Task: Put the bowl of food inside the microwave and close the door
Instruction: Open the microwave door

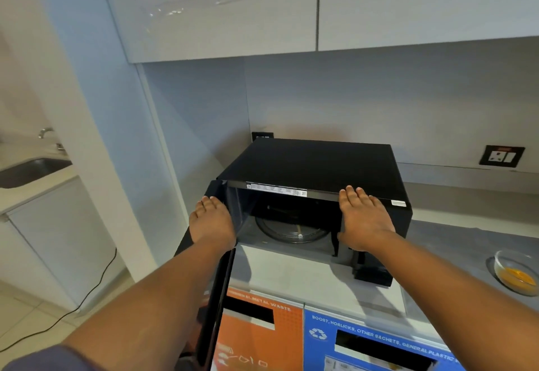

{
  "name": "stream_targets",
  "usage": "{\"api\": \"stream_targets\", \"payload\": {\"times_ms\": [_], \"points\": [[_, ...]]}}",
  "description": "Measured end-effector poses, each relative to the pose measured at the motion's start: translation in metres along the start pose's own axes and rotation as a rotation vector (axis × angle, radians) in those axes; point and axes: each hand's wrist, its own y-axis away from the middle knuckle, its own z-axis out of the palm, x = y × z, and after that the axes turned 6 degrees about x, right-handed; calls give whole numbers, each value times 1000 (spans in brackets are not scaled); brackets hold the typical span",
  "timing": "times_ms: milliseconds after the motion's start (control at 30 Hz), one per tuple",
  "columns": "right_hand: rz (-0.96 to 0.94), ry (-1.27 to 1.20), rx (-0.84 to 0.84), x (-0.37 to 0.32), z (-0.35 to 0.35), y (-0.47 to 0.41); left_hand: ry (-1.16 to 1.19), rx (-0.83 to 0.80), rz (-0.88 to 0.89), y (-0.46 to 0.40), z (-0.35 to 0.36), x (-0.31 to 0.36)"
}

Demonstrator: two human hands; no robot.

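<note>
Microwave (pixel 315 166), black and boxy, sits on the grey worktop (pixel 466 242) below pale wall cabinets (pixel 221 12), and its door (pixel 217 277) hangs swung out to the left, edge-on to the camera. Inside the open cavity the round glass turntable (pixel 291 232) lies bare. A white label strip (pixel 277 189) runs along the top front edge of the oven.

Below the worktop front stand two waste bins, an orange one (pixel 256 338) marked for metal waste and a blue one (pixel 376 344) with a recycling sign. Far left, a sink (pixel 32 171) with a tap (pixel 46 133) is set in another counter, and a black cable (pixel 96 286) trails over the floor.

The left hand (pixel 211 222) lies flat, fingers spread, on the upper part of the open door near its hinge side. The right hand (pixel 364 219) rests with fingers wide on the top front edge and control side of the oven; neither hand holds anything.

The bowl (pixel 517 274), clear glass with yellow-orange food in it, stands on the worktop well to the right of the oven, apart from both hands. A wall socket (pixel 501 156) is behind it.
</note>
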Motion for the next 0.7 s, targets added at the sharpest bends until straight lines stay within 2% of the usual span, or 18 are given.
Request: {"api": "stream_targets", "payload": {"times_ms": [333,700], "points": [[89,35,-7,-16,4,0,82,214,67,-6,13,-31],[119,47,18,-29,8,0,144,309,122,-17,19,-60]]}}
